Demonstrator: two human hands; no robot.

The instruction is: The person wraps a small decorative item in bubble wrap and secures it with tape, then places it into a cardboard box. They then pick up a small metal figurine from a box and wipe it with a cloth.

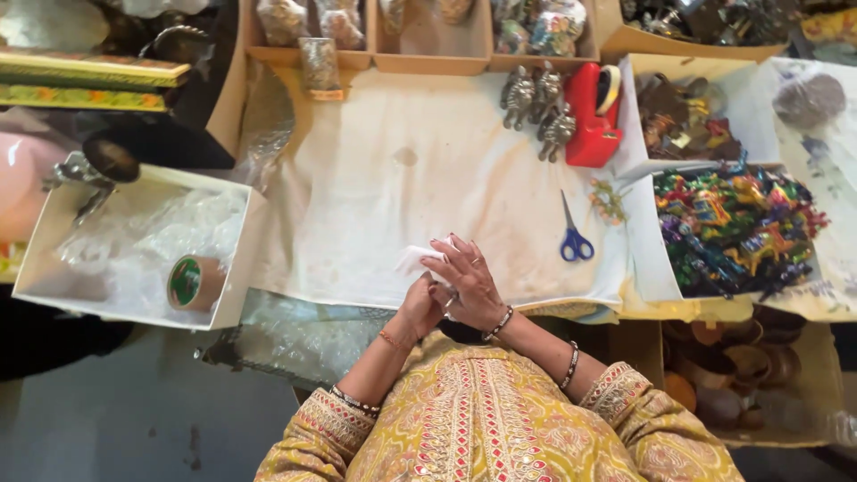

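My left hand [416,309] and my right hand [468,282] meet at the near edge of a table covered with a white cloth [402,161]. Together they hold a small white paper wrap [417,259], which sticks out to the left of my fingers. My right hand lies over the left with its fingers spread across the wrap. What is inside the wrap is hidden. Blue-handled scissors [573,237] lie on the cloth just right of my hands.
A red tape dispenser [593,114] and silver metal figurines [534,100] stand at the back. A white box of colourful small figures [734,225] is at the right. At the left, a white box [54,223] holds bubble wrap and a tape roll [193,282].
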